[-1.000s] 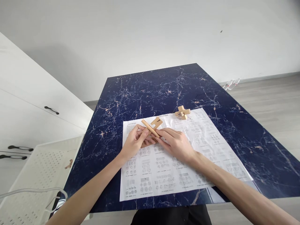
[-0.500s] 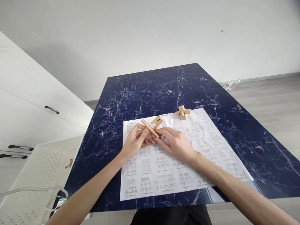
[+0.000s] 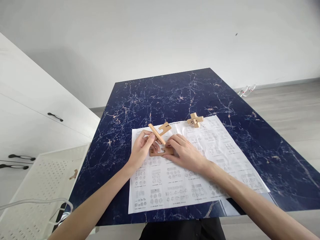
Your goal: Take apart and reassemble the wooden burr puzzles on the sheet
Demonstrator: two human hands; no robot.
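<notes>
My left hand [image 3: 140, 146] is closed in a pinch on a wooden puzzle piece [image 3: 156, 132], seen edge-on and tilted above the paper. Crossing behind it is a notched wooden puzzle piece [image 3: 166, 128] with a black mark like a 3; the two appear to be fitted together. My right hand [image 3: 187, 151] has its fingers closed on the right end of another flat notched puzzle piece [image 3: 156, 153], which lies low over the printed sheet [image 3: 210, 166]. Fingertips of the left hand reach close to that lower piece; whether they touch it is unclear.
An assembled cross-shaped wooden puzzle [image 3: 195, 120] stands at the sheet's far edge. Everything rests on a dark blue marbled table [image 3: 160, 100]. To the left are a white perforated basket [image 3: 47, 180] holding a small wooden piece, a white cable [image 3: 37, 201] and white cabinets [image 3: 30, 86].
The crossed pieces in my left hand have moved slightly up and left. My right fingers have come away from them and are on the lower notched piece, now more visible.
</notes>
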